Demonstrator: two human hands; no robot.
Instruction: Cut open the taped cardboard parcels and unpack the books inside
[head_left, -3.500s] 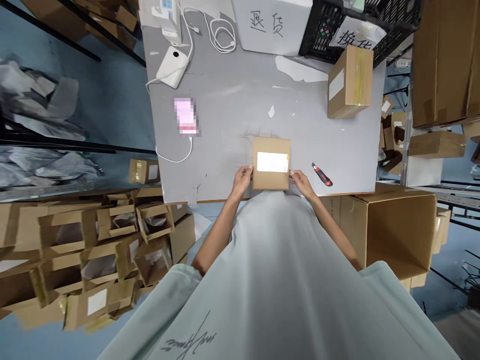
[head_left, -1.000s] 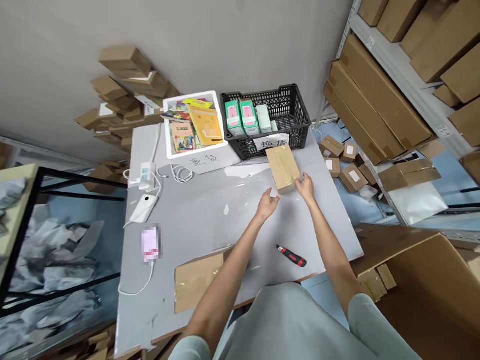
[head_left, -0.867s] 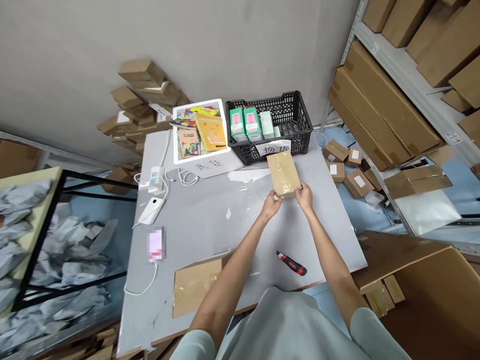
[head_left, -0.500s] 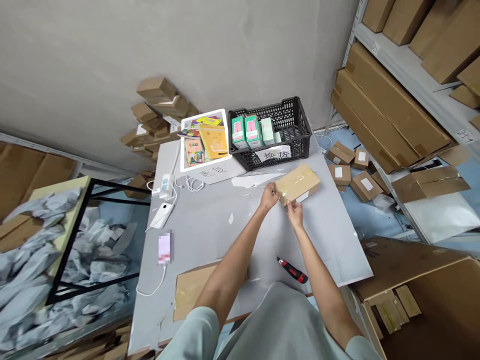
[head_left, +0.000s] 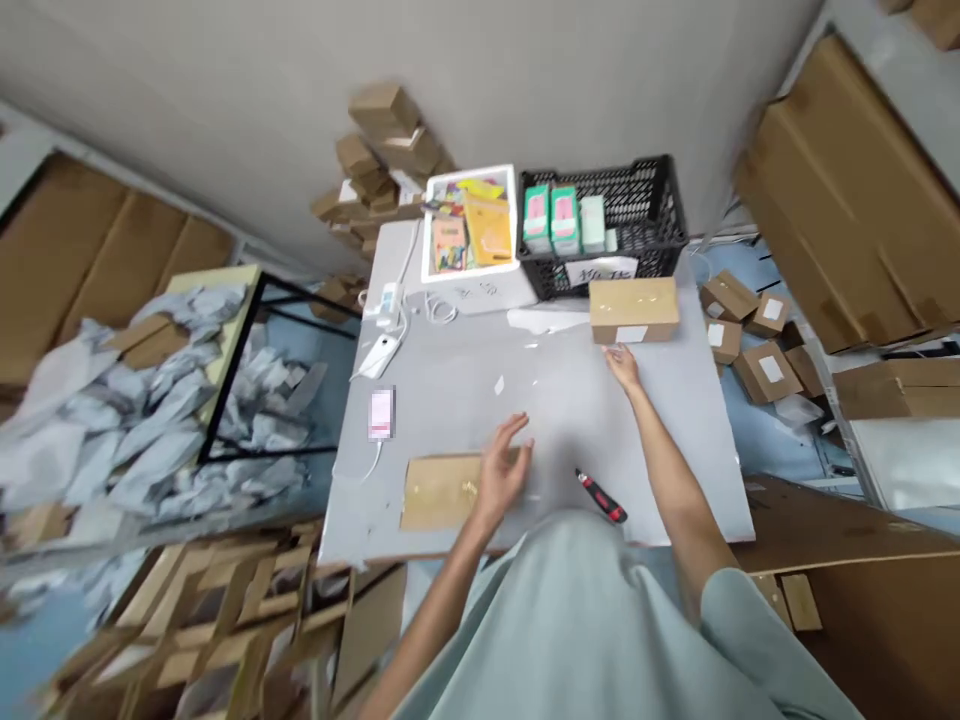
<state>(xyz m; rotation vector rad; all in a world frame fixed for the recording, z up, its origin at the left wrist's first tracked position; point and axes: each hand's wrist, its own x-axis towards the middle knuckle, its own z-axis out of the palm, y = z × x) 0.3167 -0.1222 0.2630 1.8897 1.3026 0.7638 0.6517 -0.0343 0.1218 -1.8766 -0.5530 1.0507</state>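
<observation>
A taped cardboard box [head_left: 634,303] with a white label sits on the table just in front of the black crate. My right hand [head_left: 622,366] is at its lower edge, fingers stretched out; whether they touch the box I cannot tell. Lower down, my left hand [head_left: 504,468] hangs empty with its fingers apart, beside a second cardboard box [head_left: 439,492] near the table's front edge. A red and black box cutter [head_left: 601,496] lies between my two arms.
The black crate [head_left: 600,280] holds green and pink packs. Left of it, a white foam box [head_left: 480,295] contains colourful booklets. A phone [head_left: 381,413] on a cable and a power strip [head_left: 388,305] lie at the table's left. Boxes [head_left: 768,372] are piled on the floor at right.
The labelled box has been set down against the crate and let go. My left hand has drawn back toward the front box. The camera view has turned leftward.
</observation>
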